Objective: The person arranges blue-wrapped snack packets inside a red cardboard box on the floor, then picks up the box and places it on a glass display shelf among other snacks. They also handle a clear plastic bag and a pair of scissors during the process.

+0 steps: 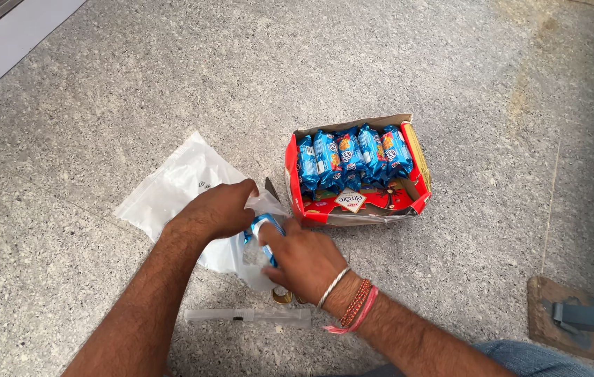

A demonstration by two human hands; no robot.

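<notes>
- Denim knee (541, 357) sits closest to us, at 5 o'clock.
- Our right hand (305, 260) is closed round a blue snack packet (261, 230), inside the clear plastic bag (185, 188).
- Our left hand (217, 209) pinches the bag's edge, fingers curled.
- Red carton (409, 199) of blue packets lies at 2 o'clock of the hands, just beside.
- Speckled floor (416, 63) open from 10 to 2 o'clock.

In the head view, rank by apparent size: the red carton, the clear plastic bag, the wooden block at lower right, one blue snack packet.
1. Clear plastic bag, partly hidden by hands
2. Red carton, close to the bag, so their order is unsure
3. Wooden block
4. Blue snack packet
</notes>
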